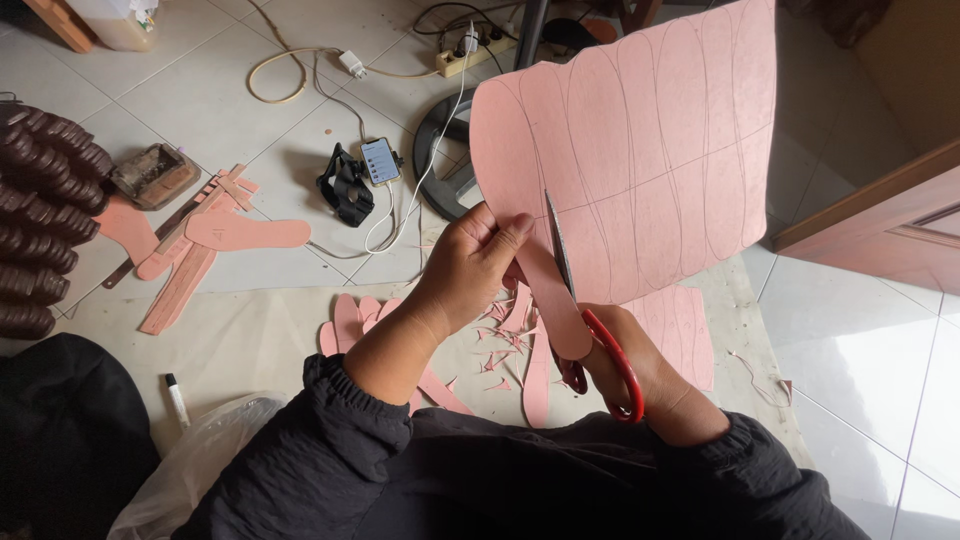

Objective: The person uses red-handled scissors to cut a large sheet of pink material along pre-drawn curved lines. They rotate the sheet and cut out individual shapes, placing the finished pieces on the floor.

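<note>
Head view: the left hand (470,262) pinches the edge of a pink sheet (650,150) marked with traced sole outlines, holding it raised above the floor. The right hand (640,370) grips red-handled scissors (590,330), blades parted in the sheet along a partly cut sole strip (550,300). Cut pink soles (250,233) and scraps (495,350) lie on the floor below.

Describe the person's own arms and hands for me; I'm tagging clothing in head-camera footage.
Both arms wear black, slightly puffy sleeves of crinkled fabric with gathered cuffs. The left sleeve is pushed up, baring the forearm; the right sleeve ends near the wrist. The left hand and right hand are bare: no gloves, and no rings, watch or bracelet show.
</note>
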`<state>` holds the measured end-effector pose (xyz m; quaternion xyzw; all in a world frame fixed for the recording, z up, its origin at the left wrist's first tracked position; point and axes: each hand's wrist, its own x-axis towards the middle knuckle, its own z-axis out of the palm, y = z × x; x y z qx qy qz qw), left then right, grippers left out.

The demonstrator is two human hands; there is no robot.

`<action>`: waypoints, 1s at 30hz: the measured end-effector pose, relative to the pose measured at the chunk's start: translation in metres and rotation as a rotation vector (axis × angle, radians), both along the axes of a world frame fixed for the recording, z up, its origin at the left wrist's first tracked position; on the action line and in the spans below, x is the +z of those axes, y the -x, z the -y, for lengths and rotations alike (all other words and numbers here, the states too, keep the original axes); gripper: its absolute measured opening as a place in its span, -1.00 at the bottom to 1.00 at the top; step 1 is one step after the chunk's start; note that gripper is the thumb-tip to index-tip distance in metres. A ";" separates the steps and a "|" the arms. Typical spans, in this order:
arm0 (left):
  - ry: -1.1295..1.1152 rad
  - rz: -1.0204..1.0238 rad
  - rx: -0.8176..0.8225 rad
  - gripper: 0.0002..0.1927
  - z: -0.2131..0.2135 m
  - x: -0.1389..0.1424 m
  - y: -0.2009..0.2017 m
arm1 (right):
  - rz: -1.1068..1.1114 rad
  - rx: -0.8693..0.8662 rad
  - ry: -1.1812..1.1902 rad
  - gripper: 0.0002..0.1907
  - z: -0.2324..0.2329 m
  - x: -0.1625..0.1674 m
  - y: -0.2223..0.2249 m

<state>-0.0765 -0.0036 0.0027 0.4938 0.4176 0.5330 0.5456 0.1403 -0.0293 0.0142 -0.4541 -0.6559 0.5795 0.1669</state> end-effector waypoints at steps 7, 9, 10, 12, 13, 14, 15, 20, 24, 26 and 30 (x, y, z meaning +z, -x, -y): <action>-0.023 0.030 0.027 -0.71 -0.001 -0.005 -0.002 | -0.017 -0.029 0.032 -0.59 0.002 -0.002 0.001; -0.020 0.074 0.018 -0.72 -0.001 -0.007 -0.003 | -0.005 -0.037 0.033 -0.59 0.002 -0.003 0.001; -0.029 0.075 0.023 -0.72 -0.001 -0.008 -0.003 | 0.012 -0.042 0.036 -0.59 0.001 -0.003 0.002; -0.045 0.077 0.032 -0.72 -0.002 -0.009 -0.004 | 0.028 -0.048 0.037 -0.58 0.001 -0.002 0.002; -0.050 0.080 0.032 -0.72 -0.002 -0.009 -0.004 | 0.026 -0.048 0.036 -0.58 0.001 -0.002 0.002; -0.055 0.084 0.032 -0.72 -0.003 -0.009 -0.003 | 0.025 -0.049 0.036 -0.58 0.001 -0.002 0.003; -0.058 0.087 0.031 -0.72 -0.003 -0.009 -0.003 | 0.048 -0.048 0.011 -0.58 0.001 -0.001 0.002; 0.024 -0.004 0.074 -0.71 -0.002 -0.008 -0.003 | 0.061 -0.015 -0.064 -0.60 0.002 -0.002 0.000; -0.030 0.003 0.097 -0.70 -0.001 -0.005 -0.006 | 0.054 -0.082 0.013 -0.68 0.001 -0.010 0.002; 0.055 -0.014 0.101 -0.71 0.000 -0.004 -0.006 | 0.015 -0.132 0.109 -0.73 -0.001 -0.013 0.004; 0.077 0.066 0.080 -0.72 -0.001 -0.005 -0.007 | 0.096 -0.159 0.102 -0.74 -0.003 -0.012 0.002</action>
